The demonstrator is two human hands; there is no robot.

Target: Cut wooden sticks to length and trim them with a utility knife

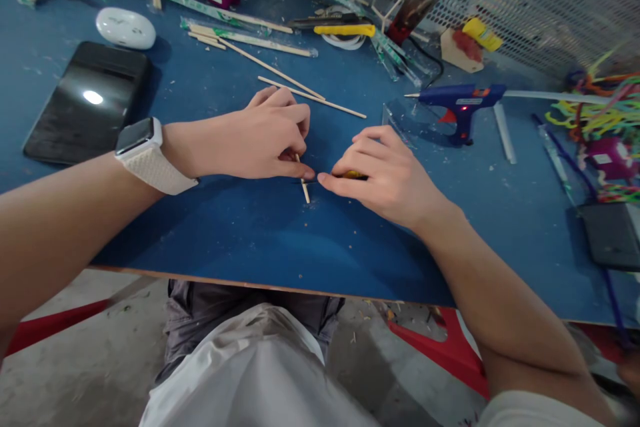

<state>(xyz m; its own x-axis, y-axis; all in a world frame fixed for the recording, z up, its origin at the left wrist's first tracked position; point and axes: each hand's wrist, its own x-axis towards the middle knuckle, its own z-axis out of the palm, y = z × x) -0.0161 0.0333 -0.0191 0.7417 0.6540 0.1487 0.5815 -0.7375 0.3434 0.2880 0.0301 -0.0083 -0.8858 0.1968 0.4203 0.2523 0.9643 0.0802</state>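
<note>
My left hand [280, 133] pinches a short thin wooden stick [306, 192] down against the blue tabletop, its lower end sticking out below the fingertips. Facing it, my right hand [383, 173] is closed around a yellow knife [354, 175], mostly hidden by the fingers. A thin dark edge, seemingly its blade, crosses the stick near my left thumb. Both hands' fingertips are close together but apart. Beyond them lie two longer wooden sticks [313, 97], one resting near the other.
A blue glue gun [463, 107] with a lit red light stands to the right. At the left are a black phone-like slab [87, 103] and a white earbud case [126, 28]. Wrapped chopsticks [255, 40] and a yellow-black cutter [345, 30] lie behind. The table's front edge [225, 283] is near my body.
</note>
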